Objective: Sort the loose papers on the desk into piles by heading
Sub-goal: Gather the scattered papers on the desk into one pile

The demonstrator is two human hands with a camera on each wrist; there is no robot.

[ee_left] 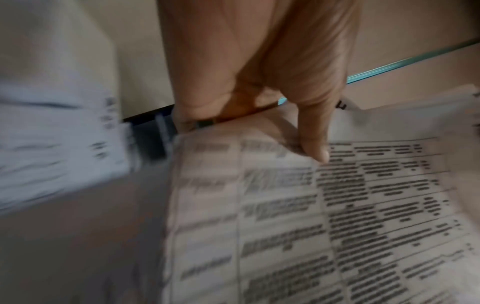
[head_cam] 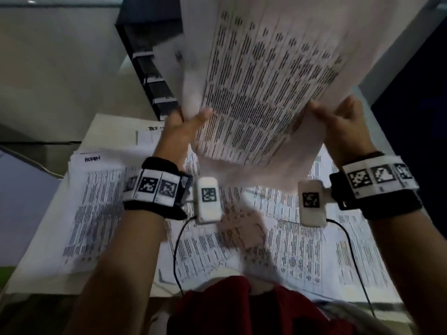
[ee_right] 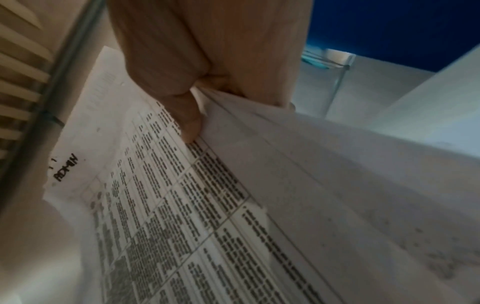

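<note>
Both hands hold a bundle of printed table sheets (head_cam: 266, 81) up above the desk. My left hand (head_cam: 191, 119) pinches its lower left edge, with the thumb (ee_left: 315, 150) on the printed face (ee_left: 285, 226). My right hand (head_cam: 333, 119) pinches the lower right corner, with the thumb (ee_right: 191, 127) in front and several sheets (ee_right: 311, 164) fanned behind it. The front sheet bears the handwritten heading ADMIN (ee_right: 66, 167). A pile headed ADMIN (head_cam: 96, 201) lies on the desk at the left. Loose printed sheets (head_cam: 290, 238) cover the middle and right of the desk.
A black tiered paper tray (head_cam: 150, 68) stands at the back left of the desk. Another sheet with a handwritten heading (head_cam: 150, 134) lies behind the left pile. Cables (head_cam: 179, 250) run from the wrist cameras across the papers. A dark blue panel (ee_right: 389, 24) stands to the right.
</note>
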